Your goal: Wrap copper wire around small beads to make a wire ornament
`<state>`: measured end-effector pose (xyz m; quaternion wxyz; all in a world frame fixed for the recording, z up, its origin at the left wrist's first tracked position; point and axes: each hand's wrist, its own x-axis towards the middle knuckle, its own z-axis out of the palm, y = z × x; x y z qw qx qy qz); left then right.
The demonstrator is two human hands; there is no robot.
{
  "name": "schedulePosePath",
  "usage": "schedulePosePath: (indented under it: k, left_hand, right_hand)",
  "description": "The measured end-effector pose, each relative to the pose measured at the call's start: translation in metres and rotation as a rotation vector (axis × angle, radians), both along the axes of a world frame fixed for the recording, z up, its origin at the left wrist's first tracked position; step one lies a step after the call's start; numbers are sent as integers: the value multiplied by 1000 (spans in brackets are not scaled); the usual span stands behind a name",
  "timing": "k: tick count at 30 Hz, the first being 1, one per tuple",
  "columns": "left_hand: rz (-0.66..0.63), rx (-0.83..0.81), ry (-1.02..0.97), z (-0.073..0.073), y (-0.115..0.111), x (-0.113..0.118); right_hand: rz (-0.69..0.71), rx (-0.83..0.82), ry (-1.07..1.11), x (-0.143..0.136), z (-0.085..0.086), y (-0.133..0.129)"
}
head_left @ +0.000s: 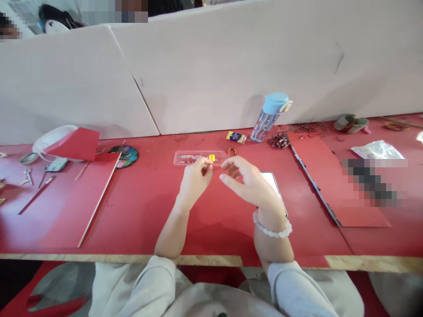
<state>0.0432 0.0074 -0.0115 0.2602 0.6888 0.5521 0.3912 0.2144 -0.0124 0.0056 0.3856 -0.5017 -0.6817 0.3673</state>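
My left hand (195,181) is closed in a pinch above the table's middle. A thin reddish cord (217,167) shows at its fingertips and runs toward my right hand (246,181). That hand wears a pale bead bracelet (272,232), and its thumb and fingers are curled but apart. Just beyond both hands lies a clear tray (176,158) with small beads (190,157) in it. A small yellow cap-like piece (212,157) is at the tray's right end. Farther right is a ring of gold-brown cord (232,151). My right forearm partly covers a phone-like device with a white screen (270,179).
A blue-lidded bottle (266,119) and a small yellow-and-blue packet (236,137) stand near the white partition (211,70). Red boards lie left (89,193) and right (343,189). Farther out are a paint palette (127,157), a brush (36,195) and a plastic bag (378,150).
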Motion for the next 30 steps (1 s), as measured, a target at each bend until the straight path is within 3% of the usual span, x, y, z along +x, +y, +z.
schedulePosePath:
  k: [3,6,11,14,20,24,26,30]
  left_hand:
    - [-4,0,-29,1,0,-2]
    - [-33,-5,-68,3,1,-5]
    - [-103,-16,-127,4,0,-12]
    - [-112,-10,-135,4,-2,-12]
    - [-88,23,-12,2,-4,-3]
    - [-69,-17,17,0,-5,2]
    - [-73,1,-7,0,-6,1]
    - [-79,7,-30,3,-4,-3]
  right_hand:
    - [104,-206,-401,-7,0,5]
    - [135,-165,-423,-15,0,10]
    - [200,-36,-214,-16,-8,17]
    - [163,74,0,-14,-15,22]
    - [-9,194,210,-15,-19,14]
    - [-300,358,541,-11,-18,9]
    - [-230,315,483,-6,-17,12]
    - [62,12,80,-1,-19,22]
